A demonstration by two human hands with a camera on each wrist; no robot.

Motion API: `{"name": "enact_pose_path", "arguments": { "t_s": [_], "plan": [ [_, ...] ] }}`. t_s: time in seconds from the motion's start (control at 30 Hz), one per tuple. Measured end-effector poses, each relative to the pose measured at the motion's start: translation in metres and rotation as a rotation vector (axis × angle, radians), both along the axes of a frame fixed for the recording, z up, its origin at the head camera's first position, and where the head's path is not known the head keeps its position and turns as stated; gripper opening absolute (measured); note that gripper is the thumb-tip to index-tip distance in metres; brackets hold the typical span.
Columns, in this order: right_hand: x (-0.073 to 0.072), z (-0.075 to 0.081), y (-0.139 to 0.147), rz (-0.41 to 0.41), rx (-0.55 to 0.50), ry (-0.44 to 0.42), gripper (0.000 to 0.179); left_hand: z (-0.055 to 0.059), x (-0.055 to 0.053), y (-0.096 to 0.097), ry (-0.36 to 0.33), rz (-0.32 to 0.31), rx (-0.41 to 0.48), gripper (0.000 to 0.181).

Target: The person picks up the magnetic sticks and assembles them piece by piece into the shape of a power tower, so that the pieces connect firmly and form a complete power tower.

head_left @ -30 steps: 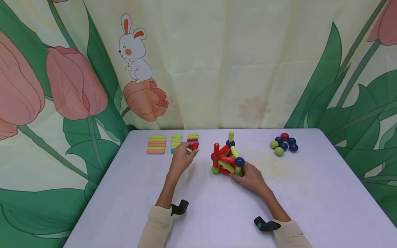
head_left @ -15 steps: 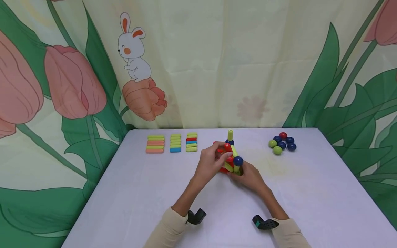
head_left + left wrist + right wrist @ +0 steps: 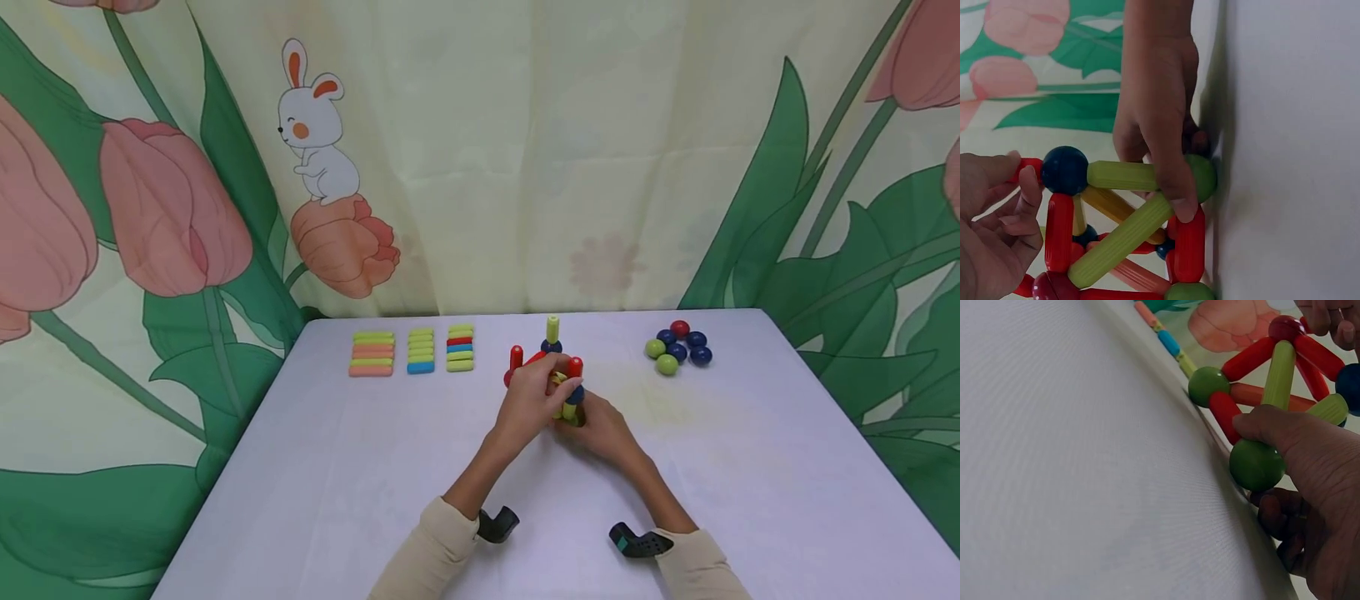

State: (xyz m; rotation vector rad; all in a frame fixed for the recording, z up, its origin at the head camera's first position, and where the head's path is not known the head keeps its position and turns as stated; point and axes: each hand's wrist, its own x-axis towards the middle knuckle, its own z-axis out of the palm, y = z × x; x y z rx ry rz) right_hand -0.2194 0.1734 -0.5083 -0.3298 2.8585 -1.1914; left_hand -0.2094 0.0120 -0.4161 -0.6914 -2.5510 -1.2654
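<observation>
Behind the table, as my head camera shows it, hangs one pale fabric curtain (image 3: 480, 208) printed with pink tulips and a single white rabbit, cut off at three edges of the frame. Below it I have one white-topped table (image 3: 300, 500), its near edge out of shot. Two beige sleeves (image 3: 423, 550) come up from the bottom, also cropped.

Mid-table stands one framework of coloured sticks and glossy balls (image 3: 1122, 240). From the left wrist I count six balls on it: three dark blue, two green and one red, the red one clipped by the lower edge. I can't total its sticks, because both hands cover parts of it.

The right hand (image 3: 603, 427) is curled firmly around a lower corner, a green ball (image 3: 1257, 465) showing between thumb and fingers; some fingertips are hidden. The left hand (image 3: 529, 406) is nearly closed, pinching one short red stick (image 3: 575, 367) that meets a dark blue ball (image 3: 1064, 170) on the framework.

Off to the left lie three groups of small sticks (image 3: 421, 351), too tightly packed for me to count singly. Well to the right, seven loose balls (image 3: 677, 352) sit bunched: four dark blue, two green, one red.
</observation>
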Motion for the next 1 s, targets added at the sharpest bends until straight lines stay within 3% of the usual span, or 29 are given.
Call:
{"name": "enact_pose_path", "arguments": {
  "t_s": [0.17, 0.3, 0.5, 0.6, 0.7, 0.8, 0.9, 1.0],
  "plan": [
    [0.0, 0.0, 0.0, -0.002, 0.015, 0.013, 0.071, -0.002, 0.002, 0.0, 0.007, 0.006, 0.012, 0.033],
    [-0.002, 0.0, 0.001, 0.002, -0.001, 0.002, 0.07, -0.006, 0.008, 0.0, 0.048, 0.047, 0.1, 0.03],
    [-0.005, 0.003, 0.009, 0.081, -0.053, -0.1, 0.069, -0.013, 0.021, -0.011, 0.25, 0.228, 0.303, 0.02],
    [-0.008, 0.009, 0.019, 0.173, -0.077, -0.174, 0.064, -0.016, 0.022, -0.02, 0.273, 0.347, 0.351, 0.024],
    [-0.013, 0.018, 0.035, 0.295, -0.103, -0.247, 0.052, -0.022, 0.02, -0.029, 0.188, 0.435, 0.373, 0.035],
    [-0.017, 0.028, 0.055, 0.344, -0.156, -0.313, 0.04, -0.03, 0.014, -0.036, 0.041, 0.425, 0.376, 0.048],
    [-0.02, 0.035, 0.074, 0.156, -0.17, -0.249, 0.033, -0.038, 0.009, -0.04, -0.119, 0.35, 0.366, 0.055],
    [-0.025, 0.038, 0.087, -0.175, -0.122, -0.035, 0.033, -0.046, 0.006, -0.042, -0.235, 0.292, 0.342, 0.054]
  ]
}}
